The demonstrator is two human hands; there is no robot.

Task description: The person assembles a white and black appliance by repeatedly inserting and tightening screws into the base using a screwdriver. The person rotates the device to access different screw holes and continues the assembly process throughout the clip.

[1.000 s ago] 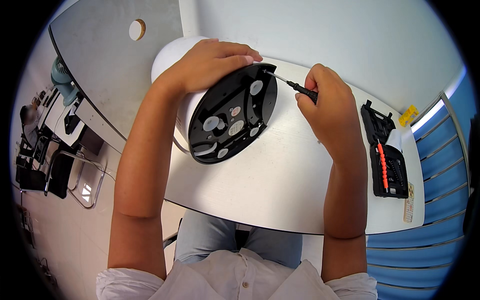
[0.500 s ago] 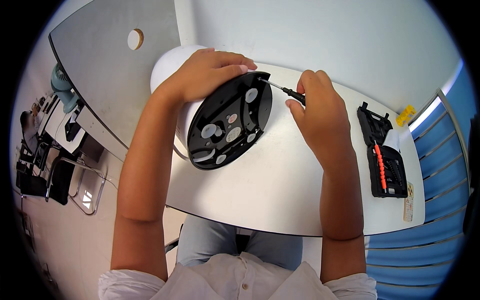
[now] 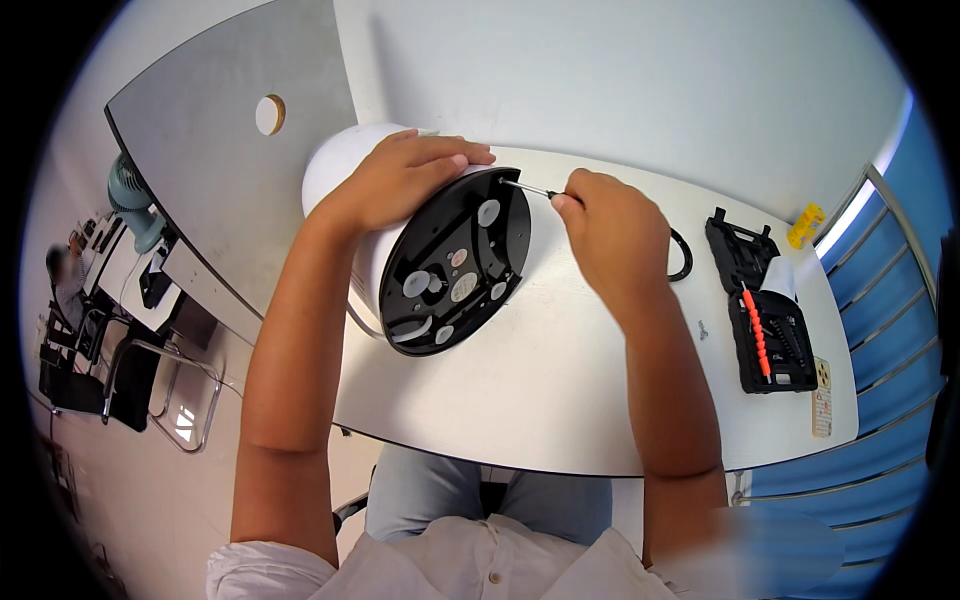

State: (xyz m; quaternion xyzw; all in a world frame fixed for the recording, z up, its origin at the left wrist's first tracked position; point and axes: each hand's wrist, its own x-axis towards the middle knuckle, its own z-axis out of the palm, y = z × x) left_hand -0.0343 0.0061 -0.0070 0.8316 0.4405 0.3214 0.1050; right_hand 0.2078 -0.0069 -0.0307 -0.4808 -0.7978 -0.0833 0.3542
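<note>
A white rounded appliance (image 3: 335, 165) lies tipped on its side on the white table (image 3: 480, 410). Its black oval base (image 3: 460, 230) faces me and carries several pale round feet. My left hand (image 3: 405, 175) grips the top of the white body, fingers draped over it and thumb near the base's edge. My right hand (image 3: 615, 235) is closed around the handle of a screwdriver (image 3: 530, 188), most of which the fingers hide. The slim metal shaft points left, its tip at a hole near the upper edge of the base.
Right of my hand lies a black ring-shaped part (image 3: 685, 262), partly covered, with small screws (image 3: 703, 330) below it. Farther right are an open black tool case (image 3: 745, 340), an orange flexible shaft (image 3: 755, 325), a remote control (image 3: 821, 400) and a yellow object (image 3: 805, 227). A grey partition (image 3: 220, 150) stands left.
My right hand has moved left and turned, now covering the screwdriver's handle. The tip stays at the base's upper edge. My view has shifted slightly, and the black ring and screws now show.
</note>
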